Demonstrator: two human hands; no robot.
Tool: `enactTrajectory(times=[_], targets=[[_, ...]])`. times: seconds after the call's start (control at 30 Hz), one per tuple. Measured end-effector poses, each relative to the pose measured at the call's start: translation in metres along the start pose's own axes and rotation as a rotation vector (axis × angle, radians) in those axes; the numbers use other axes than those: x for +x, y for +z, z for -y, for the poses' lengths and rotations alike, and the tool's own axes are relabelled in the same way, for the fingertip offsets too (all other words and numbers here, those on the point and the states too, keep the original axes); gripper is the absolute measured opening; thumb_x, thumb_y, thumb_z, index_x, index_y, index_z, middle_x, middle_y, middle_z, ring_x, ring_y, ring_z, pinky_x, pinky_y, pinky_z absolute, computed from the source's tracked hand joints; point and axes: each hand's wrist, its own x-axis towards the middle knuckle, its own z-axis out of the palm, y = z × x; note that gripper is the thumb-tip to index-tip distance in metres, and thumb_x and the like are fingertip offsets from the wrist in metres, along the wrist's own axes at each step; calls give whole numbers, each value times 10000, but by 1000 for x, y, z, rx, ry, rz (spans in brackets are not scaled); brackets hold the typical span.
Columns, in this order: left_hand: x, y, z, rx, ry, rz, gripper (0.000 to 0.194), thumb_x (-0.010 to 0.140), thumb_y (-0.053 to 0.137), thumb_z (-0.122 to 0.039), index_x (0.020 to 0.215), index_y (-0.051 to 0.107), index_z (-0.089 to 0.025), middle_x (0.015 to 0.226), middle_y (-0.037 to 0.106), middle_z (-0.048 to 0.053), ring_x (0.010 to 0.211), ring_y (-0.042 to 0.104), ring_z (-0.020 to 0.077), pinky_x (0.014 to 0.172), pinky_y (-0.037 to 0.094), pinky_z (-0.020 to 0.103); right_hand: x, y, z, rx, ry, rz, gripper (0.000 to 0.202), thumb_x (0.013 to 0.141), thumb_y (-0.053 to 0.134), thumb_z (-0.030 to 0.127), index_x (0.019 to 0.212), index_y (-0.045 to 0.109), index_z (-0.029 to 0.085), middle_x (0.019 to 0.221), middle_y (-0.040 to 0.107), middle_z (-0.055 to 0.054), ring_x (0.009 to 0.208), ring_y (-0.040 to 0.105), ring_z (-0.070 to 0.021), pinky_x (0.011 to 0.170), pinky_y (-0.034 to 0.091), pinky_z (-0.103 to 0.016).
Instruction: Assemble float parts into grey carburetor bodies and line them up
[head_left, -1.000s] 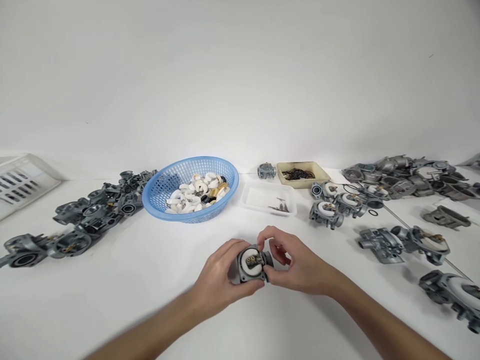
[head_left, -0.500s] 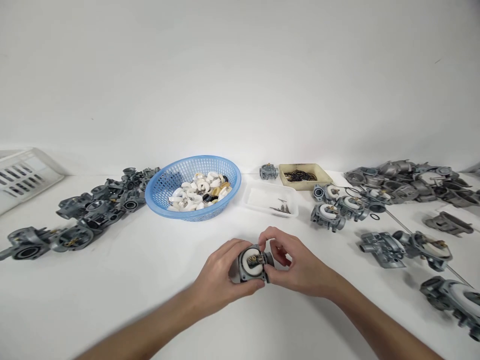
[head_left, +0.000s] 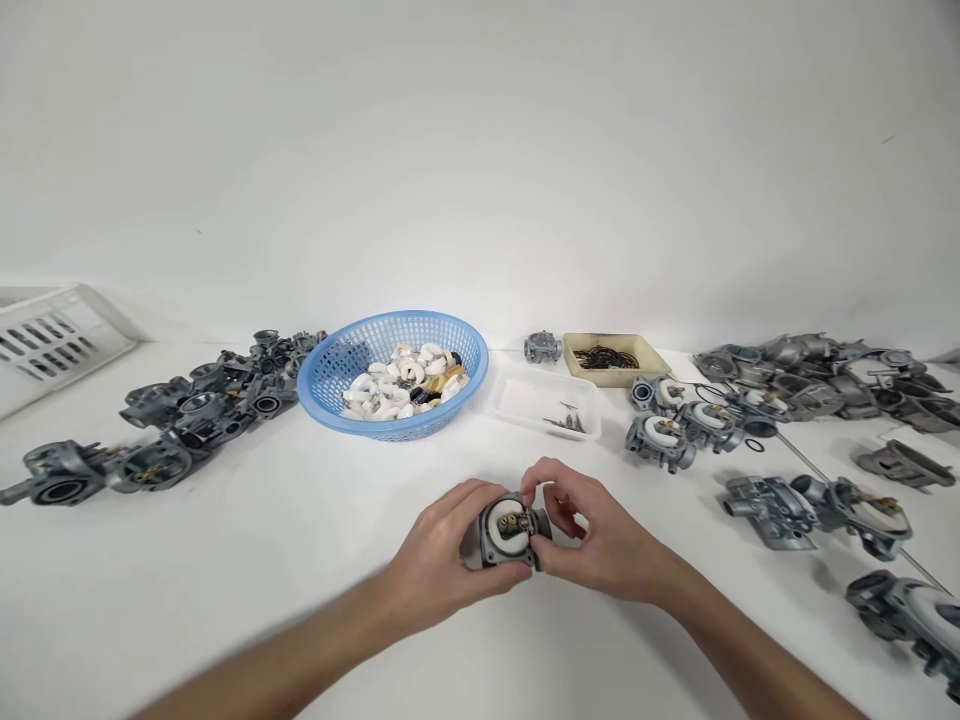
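Note:
A grey metal carburetor body [head_left: 491, 553] is held above the white table, its face with two brass jets turned up. Around the jets sits a white C-shaped float [head_left: 496, 530]. My left hand [head_left: 444, 550] grips the body from the left, thumb along the near edge and fingers over the far edge. My right hand [head_left: 581, 520] is at the right side of the float, with thumb and index fingertip bent against the hinge area. Whatever small part may lie between those fingertips is too small to make out.
A blue basket [head_left: 313, 405] holds white, yellow and black floats. Beside it are a translucent tray [head_left: 510, 400] with small pins and a yellowish tray [head_left: 660, 366] with black rings. Carburetor bodies [head_left: 154, 465] lie left; others with floats [head_left: 660, 440] and grey bowls [head_left: 814, 395] lie right.
The view has shifted slightly, so the table items appear a little further right. Both hands keep nearly the same hold on the carburetor body.

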Motion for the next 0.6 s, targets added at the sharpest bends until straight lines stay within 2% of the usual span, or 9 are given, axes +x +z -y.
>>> enactTrajectory(times=[0.2, 0.4, 0.6], targets=[[-1, -1, -3, -11, 12, -7, 469, 782, 809, -311, 1215, 630, -280, 1134, 684, 30, 997, 667, 228, 831, 540, 325, -1, 0, 0, -11, -2, 2, 297, 797, 631, 134, 1034, 523, 276, 706, 375, 73, 643, 379, -125, 543, 289, -251], [-2, 0, 0, -28, 29, -10, 497, 769, 816, -284, 1227, 622, -297, 1150, 682, 19, 1023, 660, 229, 861, 536, 328, 0, -1, 2, -36, -20, 1, 420, 739, 679, 123, 1094, 527, 290, 724, 394, 77, 660, 403, -128, 583, 334, -256], [-1, -3, 1, -29, 26, 6, 664, 683, 876, -260, 1284, 599, -323, 1231, 672, 4, 1092, 652, 239, 935, 532, 343, 0, 1, 2, -36, 21, 17, 438, 767, 705, 172, 1146, 529, 301, 650, 317, 100, 611, 350, -128, 561, 304, -258]])
